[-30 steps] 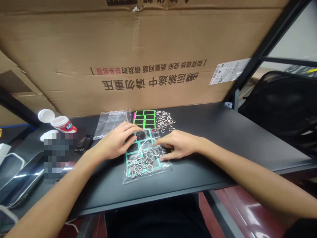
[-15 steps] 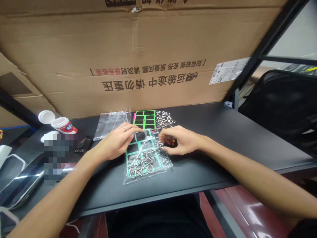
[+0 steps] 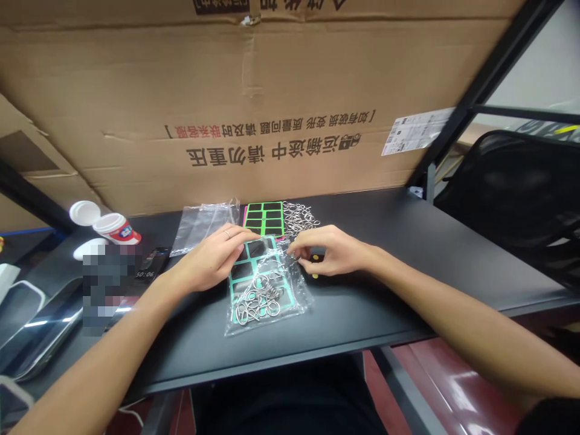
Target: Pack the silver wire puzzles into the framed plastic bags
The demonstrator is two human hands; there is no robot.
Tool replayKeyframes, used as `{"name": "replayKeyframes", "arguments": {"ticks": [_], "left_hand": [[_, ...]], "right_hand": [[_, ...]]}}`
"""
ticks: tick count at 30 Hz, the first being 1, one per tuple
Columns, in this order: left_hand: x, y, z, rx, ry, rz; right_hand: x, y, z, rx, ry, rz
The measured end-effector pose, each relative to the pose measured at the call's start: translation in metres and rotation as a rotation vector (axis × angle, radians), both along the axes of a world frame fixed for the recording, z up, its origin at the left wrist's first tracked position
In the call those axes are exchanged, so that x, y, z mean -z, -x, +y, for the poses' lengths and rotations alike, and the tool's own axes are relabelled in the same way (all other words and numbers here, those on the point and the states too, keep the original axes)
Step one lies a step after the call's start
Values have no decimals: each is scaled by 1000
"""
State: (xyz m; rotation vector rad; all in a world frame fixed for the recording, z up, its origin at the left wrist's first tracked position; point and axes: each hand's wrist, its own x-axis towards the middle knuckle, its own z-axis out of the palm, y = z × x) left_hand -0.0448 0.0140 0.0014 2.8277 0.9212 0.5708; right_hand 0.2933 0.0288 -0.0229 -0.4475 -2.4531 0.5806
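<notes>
A clear plastic bag [image 3: 296, 308] lies on the desk in front of me, with a teal-framed black card and several shiny bent-wire puzzle pieces [image 3: 258, 302] in it. My left hand [image 3: 217, 257] is closed at the bag's upper left edge, thumb and fingers on the plastic. At the bag's upper right side, my right hand [image 3: 333, 251] pinches what looks like a small metal wire piece; the fingertips hide most of it. Wire rings [image 3: 277, 266] lie near the bag's right side. Beneath my right hand shows a dark object with yellow dots [image 3: 316, 275].
Behind the bag lie a green-framed black card [image 3: 265, 219] and a pile of wire pieces [image 3: 299, 217]. An empty-looking clear bag [image 3: 203, 226] is left of them. A red-and-white tub [image 3: 120, 229] and phone [image 3: 151, 263] are farther left. A cardboard sheet [image 3: 272, 72] stands at the back.
My right fingers have drawn closer together and shifted slightly up; the metal at their tips shows less. A ring inside the bag shows more clearly. My left hand has stayed put.
</notes>
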Motion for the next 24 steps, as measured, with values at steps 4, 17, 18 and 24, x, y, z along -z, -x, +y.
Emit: {"name": "replayKeyframes", "arguments": {"ticks": [4,17,18,24], "left_hand": [[-1,0,0,-3,9,-1],[1,0,1,-9,10,2],[1,0,1,-9,12,0],[2,1,0,-17,24,2]], "right_hand": [[-4,3,-2,-69,40,-102],[-1,0,4,100,28,-165],[-1,2,3,121,40,-163],[6,16,-1,276,108,-136]]}}
